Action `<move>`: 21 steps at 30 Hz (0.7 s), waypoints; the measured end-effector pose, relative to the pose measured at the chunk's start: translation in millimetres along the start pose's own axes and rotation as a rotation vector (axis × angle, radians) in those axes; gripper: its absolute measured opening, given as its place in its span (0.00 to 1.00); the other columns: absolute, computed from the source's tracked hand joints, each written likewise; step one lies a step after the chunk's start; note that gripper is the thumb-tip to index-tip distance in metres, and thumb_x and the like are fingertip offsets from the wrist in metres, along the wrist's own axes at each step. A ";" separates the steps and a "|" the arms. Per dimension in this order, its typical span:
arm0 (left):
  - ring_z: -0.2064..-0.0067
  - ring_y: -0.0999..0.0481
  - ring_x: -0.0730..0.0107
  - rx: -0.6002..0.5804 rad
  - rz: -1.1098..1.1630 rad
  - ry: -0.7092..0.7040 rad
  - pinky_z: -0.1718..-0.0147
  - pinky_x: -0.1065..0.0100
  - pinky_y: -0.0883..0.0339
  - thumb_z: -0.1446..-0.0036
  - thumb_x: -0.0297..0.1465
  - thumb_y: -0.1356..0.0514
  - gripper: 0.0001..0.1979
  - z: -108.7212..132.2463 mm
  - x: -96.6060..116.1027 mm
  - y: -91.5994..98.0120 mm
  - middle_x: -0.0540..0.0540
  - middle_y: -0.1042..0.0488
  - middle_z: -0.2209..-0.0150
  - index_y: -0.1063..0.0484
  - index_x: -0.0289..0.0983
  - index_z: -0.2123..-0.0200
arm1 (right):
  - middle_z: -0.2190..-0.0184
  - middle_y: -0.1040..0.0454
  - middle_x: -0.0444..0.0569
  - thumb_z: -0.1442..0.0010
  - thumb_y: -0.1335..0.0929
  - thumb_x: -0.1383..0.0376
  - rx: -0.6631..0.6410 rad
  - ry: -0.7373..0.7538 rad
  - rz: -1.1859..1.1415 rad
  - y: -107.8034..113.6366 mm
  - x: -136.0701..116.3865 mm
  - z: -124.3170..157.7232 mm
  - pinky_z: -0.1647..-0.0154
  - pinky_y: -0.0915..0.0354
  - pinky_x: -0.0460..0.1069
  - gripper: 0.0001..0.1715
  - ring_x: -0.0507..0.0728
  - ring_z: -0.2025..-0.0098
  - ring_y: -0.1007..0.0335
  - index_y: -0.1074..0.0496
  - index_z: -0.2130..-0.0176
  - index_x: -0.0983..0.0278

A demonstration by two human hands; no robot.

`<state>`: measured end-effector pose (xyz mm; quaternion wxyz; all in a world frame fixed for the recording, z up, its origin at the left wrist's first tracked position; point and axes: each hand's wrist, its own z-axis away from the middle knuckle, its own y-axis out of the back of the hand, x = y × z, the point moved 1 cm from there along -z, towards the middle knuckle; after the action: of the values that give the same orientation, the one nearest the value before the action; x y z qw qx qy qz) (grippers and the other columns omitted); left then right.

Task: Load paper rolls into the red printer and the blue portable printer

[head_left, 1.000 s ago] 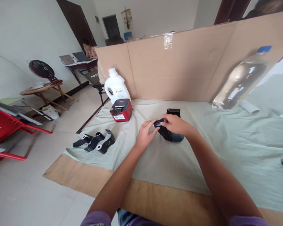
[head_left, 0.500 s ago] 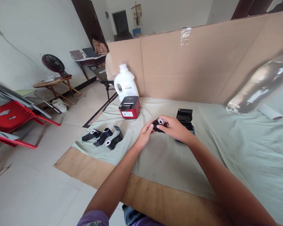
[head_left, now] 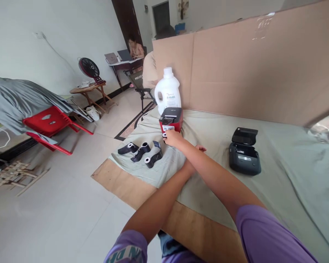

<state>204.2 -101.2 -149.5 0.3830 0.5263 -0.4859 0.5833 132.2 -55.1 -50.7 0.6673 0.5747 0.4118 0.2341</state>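
Observation:
My right hand [head_left: 173, 138] reaches across my left arm and closes around a small black roll with a white core [head_left: 164, 135]. It is just in front of the red and black label printer [head_left: 178, 120]. Behind my right forearm, my left hand [head_left: 199, 149] is low over the cloth, largely hidden; the visible fingertips are apart and show nothing in them. Several partly unwound black rolls lie left of my right hand, one of them with its white core [head_left: 148, 160] facing me. To the right stands a dark portable printer [head_left: 244, 160] with its lid raised.
A white jug [head_left: 168, 91] stands behind the red printer, before a tall cardboard panel [head_left: 235, 65]. A clear plastic-wrapped object [head_left: 326, 126] is at the right edge. Green cloth [head_left: 208, 197] covers the wooden board [head_left: 120, 179]. People sit farther back.
My right hand has moved left with the black roll, from near the dark printer to the red printer. My left hand has let go of the roll. The view has swung right-to-left.

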 end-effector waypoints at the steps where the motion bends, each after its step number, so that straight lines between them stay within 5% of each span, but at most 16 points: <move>1: 0.68 0.30 0.71 -0.005 0.014 0.021 0.65 0.68 0.33 0.41 0.28 0.42 0.06 -1.2 -1.3 0.2 0.47 0.27 0.68 0.31 0.38 0.59 | 0.53 0.23 0.61 0.38 0.32 0.61 -0.010 -0.013 0.008 -1.0 1.2 0.1 0.56 0.35 0.54 0.16 0.66 0.53 0.26 0.25 0.54 0.66; 4: 0.67 0.29 0.71 0.004 0.008 0.049 0.65 0.68 0.33 0.40 0.27 0.43 0.05 -5.1 -2.4 -1.5 0.45 0.27 0.68 0.31 0.36 0.60 | 0.49 0.26 0.64 0.40 0.31 0.55 0.091 -0.004 0.049 8.7 2.8 12.4 0.48 0.40 0.59 0.23 0.70 0.47 0.32 0.26 0.51 0.67; 7: 0.66 0.29 0.71 0.041 -0.064 0.038 0.66 0.69 0.33 0.41 0.27 0.42 0.05 -6.1 0.3 -5.1 0.46 0.27 0.68 0.31 0.36 0.61 | 0.49 0.27 0.60 0.36 0.34 0.56 0.180 0.240 0.015 18.0 -13.1 34.9 0.48 0.43 0.58 0.21 0.68 0.46 0.37 0.27 0.47 0.63; 10: 0.66 0.29 0.72 0.082 -0.157 0.017 0.66 0.71 0.34 0.43 0.26 0.41 0.05 -2.4 6.0 -7.0 0.48 0.27 0.67 0.30 0.38 0.61 | 0.52 0.25 0.53 0.39 0.32 0.64 0.001 0.562 -0.052 7.7 -42.7 54.3 0.51 0.45 0.55 0.17 0.65 0.48 0.38 0.25 0.50 0.57; 12: 0.65 0.28 0.73 0.093 -0.200 0.006 0.66 0.72 0.35 0.43 0.26 0.42 0.06 1.6 10.8 -7.1 0.49 0.27 0.67 0.29 0.38 0.62 | 0.55 0.23 0.52 0.42 0.32 0.71 -0.074 0.650 -0.019 -6.1 -58.9 60.7 0.51 0.47 0.55 0.16 0.64 0.49 0.38 0.24 0.54 0.59; 16: 0.65 0.27 0.73 0.093 -0.201 -0.001 0.65 0.73 0.35 0.43 0.26 0.42 0.05 6.2 17.6 -7.4 0.50 0.26 0.68 0.28 0.39 0.63 | 0.68 0.23 0.49 0.45 0.35 0.77 -0.023 0.614 -0.107 -23.1 -63.1 61.2 0.51 0.50 0.55 0.15 0.60 0.58 0.33 0.25 0.61 0.62; 21: 0.67 0.27 0.73 0.102 -0.224 0.015 0.65 0.72 0.34 0.45 0.24 0.40 0.05 2.6 16.7 -9.1 0.51 0.27 0.71 0.28 0.38 0.64 | 0.70 0.26 0.42 0.49 0.34 0.74 -0.009 0.463 -0.719 -15.9 -28.5 66.0 0.55 0.43 0.51 0.14 0.54 0.67 0.32 0.29 0.61 0.62</move>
<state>211.0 -102.6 -131.6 0.4219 0.5917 -0.3909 0.5648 168.0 -119.1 -58.0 0.5990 0.3239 0.7238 0.1111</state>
